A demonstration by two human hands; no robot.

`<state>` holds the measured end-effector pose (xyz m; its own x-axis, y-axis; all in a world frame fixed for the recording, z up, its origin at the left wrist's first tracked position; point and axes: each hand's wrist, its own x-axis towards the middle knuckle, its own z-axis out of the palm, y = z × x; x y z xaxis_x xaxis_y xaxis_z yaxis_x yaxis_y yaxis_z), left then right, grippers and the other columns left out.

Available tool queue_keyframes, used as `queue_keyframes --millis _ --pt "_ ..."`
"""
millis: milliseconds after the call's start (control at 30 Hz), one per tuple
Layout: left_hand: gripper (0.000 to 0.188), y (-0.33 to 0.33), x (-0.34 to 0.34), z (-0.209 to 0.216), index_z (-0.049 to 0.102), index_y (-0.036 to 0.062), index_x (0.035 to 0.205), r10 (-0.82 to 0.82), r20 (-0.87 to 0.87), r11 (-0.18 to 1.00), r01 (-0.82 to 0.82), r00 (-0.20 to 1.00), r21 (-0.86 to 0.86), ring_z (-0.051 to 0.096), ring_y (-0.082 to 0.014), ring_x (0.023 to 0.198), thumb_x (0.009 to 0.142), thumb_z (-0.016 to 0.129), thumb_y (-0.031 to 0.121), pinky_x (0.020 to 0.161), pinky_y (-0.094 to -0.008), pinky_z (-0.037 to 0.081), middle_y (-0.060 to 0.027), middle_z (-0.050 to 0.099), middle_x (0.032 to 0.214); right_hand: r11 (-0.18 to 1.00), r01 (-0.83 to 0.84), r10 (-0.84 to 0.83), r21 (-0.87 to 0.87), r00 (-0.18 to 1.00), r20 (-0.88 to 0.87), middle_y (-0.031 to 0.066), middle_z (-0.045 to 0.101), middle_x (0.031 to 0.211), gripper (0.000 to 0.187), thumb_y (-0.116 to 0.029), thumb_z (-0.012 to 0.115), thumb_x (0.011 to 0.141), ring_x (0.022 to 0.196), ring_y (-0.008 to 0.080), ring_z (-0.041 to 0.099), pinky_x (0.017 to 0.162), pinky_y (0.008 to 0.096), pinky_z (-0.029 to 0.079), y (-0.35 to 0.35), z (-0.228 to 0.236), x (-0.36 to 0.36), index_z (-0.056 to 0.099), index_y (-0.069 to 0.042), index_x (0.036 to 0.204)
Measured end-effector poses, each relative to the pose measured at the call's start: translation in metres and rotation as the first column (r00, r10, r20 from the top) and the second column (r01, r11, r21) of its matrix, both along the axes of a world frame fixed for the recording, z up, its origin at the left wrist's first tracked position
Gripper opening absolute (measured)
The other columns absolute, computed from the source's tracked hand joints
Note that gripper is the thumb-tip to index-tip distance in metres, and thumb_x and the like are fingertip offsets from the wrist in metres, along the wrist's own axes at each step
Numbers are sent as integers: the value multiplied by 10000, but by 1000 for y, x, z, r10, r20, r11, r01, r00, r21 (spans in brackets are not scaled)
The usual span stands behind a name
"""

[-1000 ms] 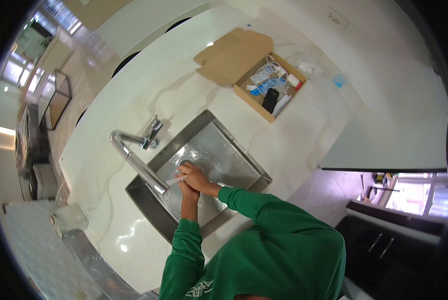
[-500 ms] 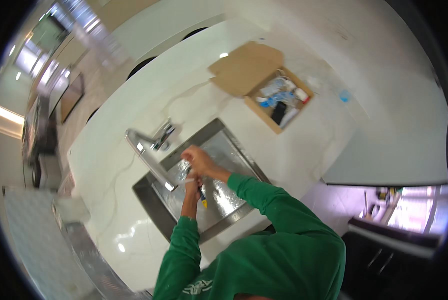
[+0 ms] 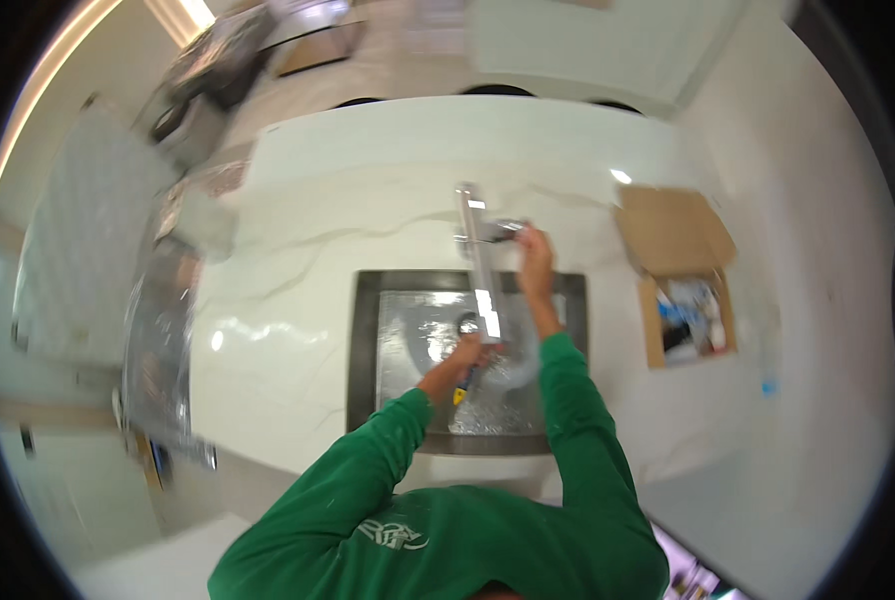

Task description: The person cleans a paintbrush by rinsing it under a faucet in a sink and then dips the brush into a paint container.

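The left hand (image 3: pixel 471 350) is curled around a hand tool (image 3: pixel 465 384) inside the sink (image 3: pixel 365 350), near the middle of the basin. The tool has a dark shaft and a yellow end; its exact type cannot be told. The yellow end points toward the person and slightly to the person's left. The long axis runs from that end up and slightly right into the fist, tilted a little from the sink's front-to-back line. A dark round shape (image 3: pixel 468 322) lies just beyond the fist (whether it is the tool's head or a drain fitting cannot be told).

The right hand (image 3: pixel 536 265) is raised beyond the sink's rear edge, its fingers narrowed at the faucet lever (image 3: pixel 508 230). Motion blur prevents telling whether the fingers close around the lever or only touch it.

The chrome faucet (image 3: pixel 481 265) stands behind the sink. Its long spout extends forward over the basin, and its outlet end stands above the left hand, covering part of it from view. This spout is the main obstruction over the tool; it also runs between the two hands.

The sink is set in a white, grey-veined countertop (image 3: pixel 278 290). To the right, well apart from the sink, an open cardboard box (image 3: pixel 653 325) contains mixed small items (blurred, with white, blue and dark parts), its lid folded back away from the person. A small blue object (image 3: pixel 769 387) lies to the right of the box.
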<state>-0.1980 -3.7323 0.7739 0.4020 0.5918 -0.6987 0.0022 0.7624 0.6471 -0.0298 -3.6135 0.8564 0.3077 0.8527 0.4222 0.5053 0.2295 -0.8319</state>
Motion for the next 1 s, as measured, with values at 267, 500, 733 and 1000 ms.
queue_keyframes --millis 267,500,733,1000 --pt "444 -3 -27 -11 652 60 847 0 -11 991 1 1000 133 482 -99 474 896 499 474 415 -251 392 -25 569 641 994 -105 109 -34 976 190 156 619 907 112 -52 508 836 848 246 613 750 339 490 19 9 13 589 21 862" --pt "169 -18 -17 -42 616 50 889 167 95 960 -184 981 212 586 -120 584 858 551 203 474 -260 470 -44 631 745 929 -220 282 -298 942 183 86 572 765 259 -226 485 884 656 192 570 558 326 451 55 52 -1 553 9 798" --pt "113 -22 -4 -15 593 60 881 464 76 881 -469 883 66 570 -107 570 864 509 133 442 -245 434 -68 651 767 992 -107 118 -60 967 227 135 587 894 221 -205 506 914 834 234 564 742 348 452 -21 -6 16 577 4 908" --pt "374 -67 -38 -31 573 48 770 739 -38 665 -738 672 -119 497 -122 462 934 464 366 372 -266 370 -111 626 682 380 -550 149 -744 830 -538 10 532 606 496 -503 414 936 464 112 488 410 235 376 -278 -62 -105 595 -41 915"
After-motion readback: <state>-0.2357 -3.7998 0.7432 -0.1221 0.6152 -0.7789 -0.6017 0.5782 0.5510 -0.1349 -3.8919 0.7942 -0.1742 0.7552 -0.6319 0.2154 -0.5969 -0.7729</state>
